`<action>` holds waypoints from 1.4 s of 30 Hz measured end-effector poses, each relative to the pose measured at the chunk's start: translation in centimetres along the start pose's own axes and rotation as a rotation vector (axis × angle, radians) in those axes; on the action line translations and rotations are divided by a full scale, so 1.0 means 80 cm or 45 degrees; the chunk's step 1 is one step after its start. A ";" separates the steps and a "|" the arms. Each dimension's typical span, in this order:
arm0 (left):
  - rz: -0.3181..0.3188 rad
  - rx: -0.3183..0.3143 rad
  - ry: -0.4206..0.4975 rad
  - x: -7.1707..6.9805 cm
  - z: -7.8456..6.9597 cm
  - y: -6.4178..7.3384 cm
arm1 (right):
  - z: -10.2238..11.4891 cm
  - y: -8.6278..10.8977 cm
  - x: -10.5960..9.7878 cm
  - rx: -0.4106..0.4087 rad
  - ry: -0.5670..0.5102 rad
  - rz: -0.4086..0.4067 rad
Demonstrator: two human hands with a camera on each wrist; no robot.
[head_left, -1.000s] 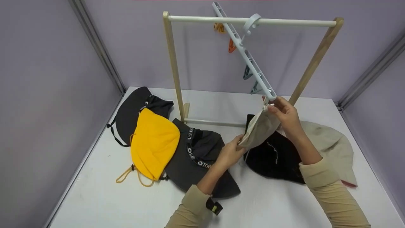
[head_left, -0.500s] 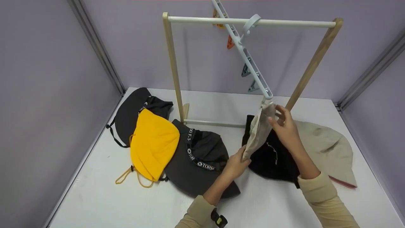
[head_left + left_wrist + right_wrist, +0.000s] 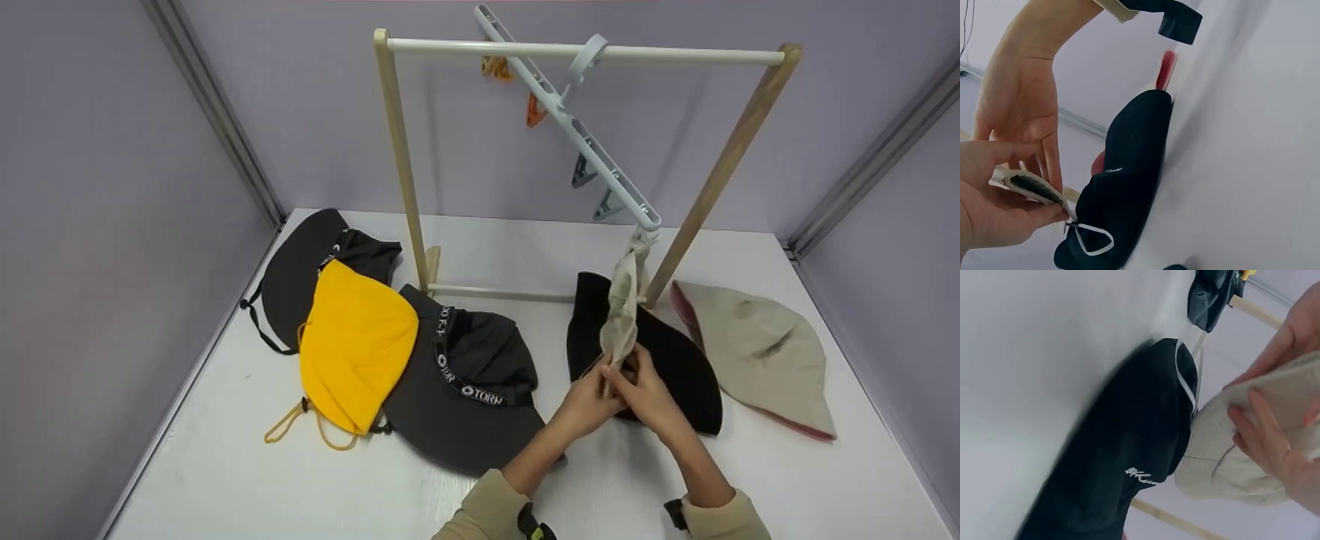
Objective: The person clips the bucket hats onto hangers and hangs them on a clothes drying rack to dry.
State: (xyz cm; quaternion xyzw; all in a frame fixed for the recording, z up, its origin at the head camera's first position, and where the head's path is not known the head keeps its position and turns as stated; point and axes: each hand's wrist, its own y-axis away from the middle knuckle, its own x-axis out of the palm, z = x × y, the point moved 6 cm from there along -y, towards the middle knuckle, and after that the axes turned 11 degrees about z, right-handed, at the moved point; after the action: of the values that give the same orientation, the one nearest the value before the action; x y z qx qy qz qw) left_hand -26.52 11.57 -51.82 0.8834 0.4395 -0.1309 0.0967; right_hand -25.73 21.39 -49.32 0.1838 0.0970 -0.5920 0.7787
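Observation:
A cream hat [image 3: 622, 300] with a white cord hangs by its top from the near end of the pale blue clip hanger [image 3: 570, 124]. My left hand [image 3: 589, 405] pinches the hat's lower edge between thumb and fingers. Opposite it, my right hand [image 3: 649, 394] holds the same lower edge, its fingers lying along the cloth in the right wrist view. Behind and below the cream hat, a black bucket hat [image 3: 675, 367] lies on the table. The clip gripping the hat is mostly hidden.
The hanger hooks over the white bar of a wooden-legged rack [image 3: 720, 172]. Orange clips [image 3: 535, 109] and grey-blue clips [image 3: 609, 204] dangle from it. At left lie a yellow hat [image 3: 360, 337] and dark caps [image 3: 465, 420]; a beige hat [image 3: 765, 352] lies right.
My right hand has left the hat's upper part near the hanger and come down to its lower edge beside the left hand. The hat now hangs more vertically, turned edge-on.

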 end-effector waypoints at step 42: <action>-0.514 -0.269 1.119 -0.001 0.090 -0.005 | -0.056 -0.018 -0.171 0.157 0.362 -0.343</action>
State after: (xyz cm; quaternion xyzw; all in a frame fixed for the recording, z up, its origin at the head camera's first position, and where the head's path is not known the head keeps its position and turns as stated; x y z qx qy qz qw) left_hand -27.93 9.64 -58.62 0.7376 0.6118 0.2833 -0.0361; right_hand -30.62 35.00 -48.64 0.2983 0.1932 -0.6636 0.6583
